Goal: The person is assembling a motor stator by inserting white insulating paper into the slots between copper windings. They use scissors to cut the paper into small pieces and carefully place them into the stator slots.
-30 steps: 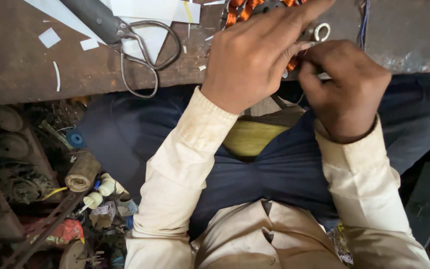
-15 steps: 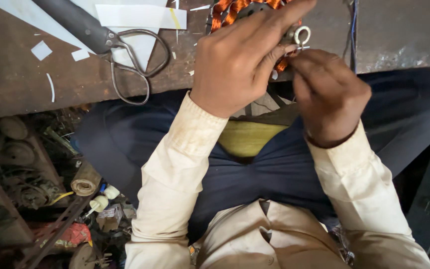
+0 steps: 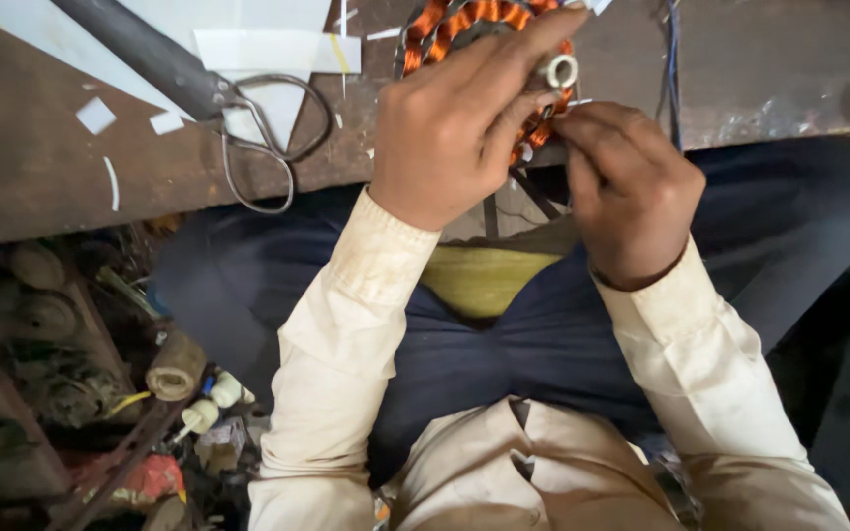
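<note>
Left hand (image 3: 459, 138): closed over copper coil (image 3: 464, 22) at desk (image 3: 41, 187) edge, fingers curled round its near side; index finger and thumb pinched on small white tube (image 3: 560, 71). Right hand (image 3: 632, 192): fingertips pressed together just beside tube, at coil's lower right rim; whatever was pinched too small to tell. Coil: orange-red windings, resting on desk near top centre of view, mostly hidden by left hand. Scissors (image 3: 268, 147): lying on desk left of coil, well apart from both hands, loops toward desk edge, partly on white paper (image 3: 277, 49). Grey rod (image 3: 140, 49) lying diagonally, touching scissors' pivot end. Paper scraps (image 3: 95, 115) scattered on desk at left. Blue wires (image 3: 674, 59) hanging over desk at right, near right hand. Clutter on floor (image 3: 71, 393) below left: roll, small white bottles.
</note>
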